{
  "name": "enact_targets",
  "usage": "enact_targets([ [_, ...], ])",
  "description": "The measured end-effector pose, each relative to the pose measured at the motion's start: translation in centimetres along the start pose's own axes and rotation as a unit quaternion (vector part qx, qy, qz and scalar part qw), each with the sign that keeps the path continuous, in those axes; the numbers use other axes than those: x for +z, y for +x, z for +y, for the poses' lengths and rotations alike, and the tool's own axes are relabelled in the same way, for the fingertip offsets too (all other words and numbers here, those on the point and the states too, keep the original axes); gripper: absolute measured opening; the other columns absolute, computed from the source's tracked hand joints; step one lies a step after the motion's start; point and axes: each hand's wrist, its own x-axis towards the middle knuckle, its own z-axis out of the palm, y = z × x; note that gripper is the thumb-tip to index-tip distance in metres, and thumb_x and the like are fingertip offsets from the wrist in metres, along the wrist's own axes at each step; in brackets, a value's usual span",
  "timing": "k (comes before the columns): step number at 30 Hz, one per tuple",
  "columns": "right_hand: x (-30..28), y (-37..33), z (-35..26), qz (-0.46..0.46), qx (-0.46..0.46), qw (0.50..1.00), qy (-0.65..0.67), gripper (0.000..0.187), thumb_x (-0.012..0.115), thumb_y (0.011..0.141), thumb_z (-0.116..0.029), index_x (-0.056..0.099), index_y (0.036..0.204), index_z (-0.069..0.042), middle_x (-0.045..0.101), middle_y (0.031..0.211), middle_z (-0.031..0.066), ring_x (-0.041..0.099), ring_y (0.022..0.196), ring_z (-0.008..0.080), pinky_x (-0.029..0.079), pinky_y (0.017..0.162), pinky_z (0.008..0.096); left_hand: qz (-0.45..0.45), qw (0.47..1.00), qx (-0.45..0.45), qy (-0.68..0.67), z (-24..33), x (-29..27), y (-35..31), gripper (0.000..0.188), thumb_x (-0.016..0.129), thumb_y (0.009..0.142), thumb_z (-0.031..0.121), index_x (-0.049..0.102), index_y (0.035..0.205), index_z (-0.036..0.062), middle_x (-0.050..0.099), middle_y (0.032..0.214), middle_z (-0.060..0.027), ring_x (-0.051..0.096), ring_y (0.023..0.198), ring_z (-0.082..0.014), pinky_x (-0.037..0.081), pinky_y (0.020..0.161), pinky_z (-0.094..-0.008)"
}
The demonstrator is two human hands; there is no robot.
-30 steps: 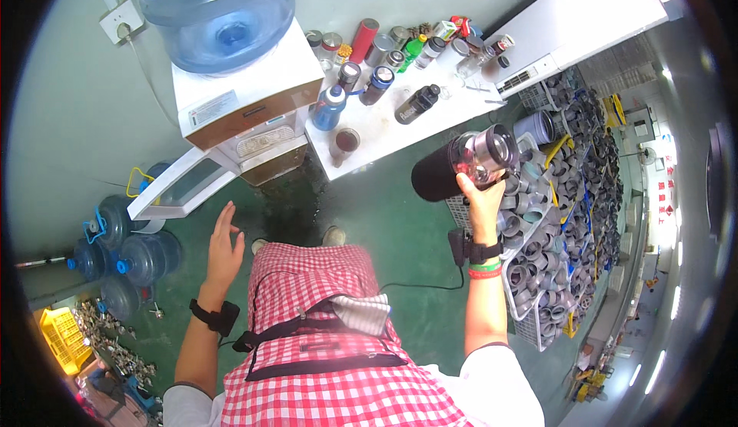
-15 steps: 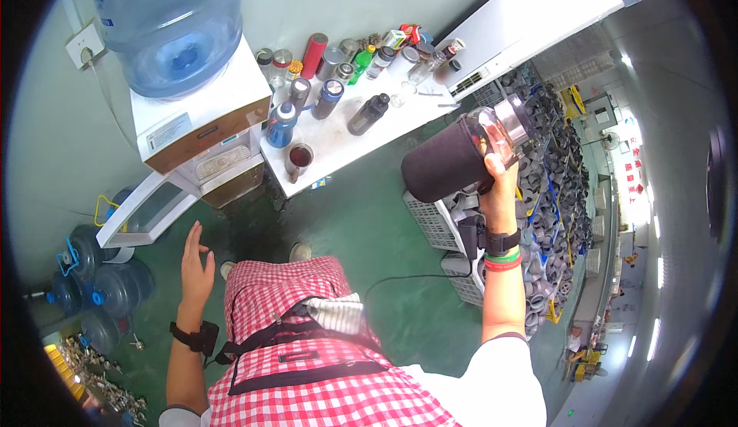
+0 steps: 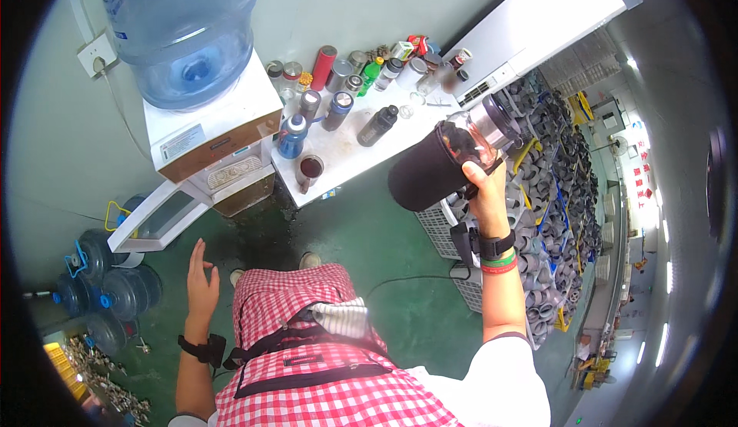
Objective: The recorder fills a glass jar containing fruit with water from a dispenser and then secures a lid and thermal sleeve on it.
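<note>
A large bottle (image 3: pixel 430 164) with a black sleeve, a clear upper part and a silver-and-black lid is tilted in my right hand (image 3: pixel 486 185). My fingers wrap round it near the clear part, and its lid end points up and to the right. My left hand (image 3: pixel 202 285) hangs low beside my checked apron (image 3: pixel 292 304), fingers stretched and holding nothing. In front, a white table (image 3: pixel 330 154) bears several bottles and cups. A mug of dark drink (image 3: pixel 310 169) stands at its near left corner, and a dark grey bottle (image 3: pixel 377 126) lies or stands near its middle.
A water dispenser (image 3: pixel 219 150) with its lower door open stands front left under a big blue water bottle (image 3: pixel 184 35). Several empty water jugs (image 3: pixel 131 289) sit on the floor at left. Crates of grey parts (image 3: pixel 538 250) fill the right. A cable (image 3: pixel 407 278) crosses below my right wrist.
The held bottle has come slightly left and lower with my right hand. My left hand has shifted slightly down. The view has turned a little, moving the table rightward.
</note>
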Motion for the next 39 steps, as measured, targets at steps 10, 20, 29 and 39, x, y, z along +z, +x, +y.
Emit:
enact_targets([
  [10, 0.0, 1.4, 2.1, 0.019, 0.013, 1.0, -0.018, 0.055, 0.076, 0.073, -0.018, 0.054, 0.12, -0.001, 0.061, 0.11, 0.0052, 0.057, 0.1, 0.0147, 0.044, 0.09, 0.0299, 0.006, 1.0, -0.012, 0.011, -0.4, -0.6, -0.4, 0.063, 0.054, 0.081, -0.006, 0.035, 0.142, 0.0019, 0.039, 0.146, -0.016, 0.057, 0.083, -0.0231, 0.048, 0.081, -0.0331],
  [20, 0.2, 2.6, 3.4, 0.021, -0.007, 1.0, -0.008, 0.045, 0.08, 0.071, -0.016, 0.058, 0.108, -0.001, 0.064, 0.097, 0.0042, 0.059, 0.084, 0.0111, 0.047, 0.079, 0.0266, -0.002, 1.0, -0.006, 0.021, -0.5, -1.1, 0.6, 0.063, 0.053, 0.081, -0.005, 0.035, 0.141, 0.0012, 0.039, 0.146, -0.0164, 0.058, 0.083, -0.0239, 0.048, 0.08, -0.033],
  [29, 0.1, 2.6, 4.1, 0.007, -0.011, 0.999, -0.041, 0.052, 0.082, 0.071, -0.018, 0.057, 0.112, 0.0, 0.065, 0.102, 0.0053, 0.061, 0.092, 0.013, 0.048, 0.085, 0.0301, -0.008, 0.999, 0.009, 0.033, -0.6, -1.0, 1.1, 0.067, 0.055, 0.08, -0.006, 0.034, 0.144, 0.0017, 0.041, 0.144, -0.0176, 0.058, 0.083, -0.0221, 0.048, 0.08, -0.0319],
  [39, 1.2, 2.7, 7.3, 0.021, -0.025, 0.991, -0.128, 0.071, 0.087, 0.063, -0.018, 0.05, 0.12, 0.001, 0.061, 0.113, 0.0117, 0.059, 0.104, 0.0195, 0.046, 0.094, 0.0339, -0.017, 0.999, 0.001, 0.049, -0.2, -0.7, 1.0, 0.064, 0.055, 0.08, -0.005, 0.035, 0.141, 0.0007, 0.039, 0.146, -0.0174, 0.059, 0.082, -0.024, 0.049, 0.08, -0.034],
])
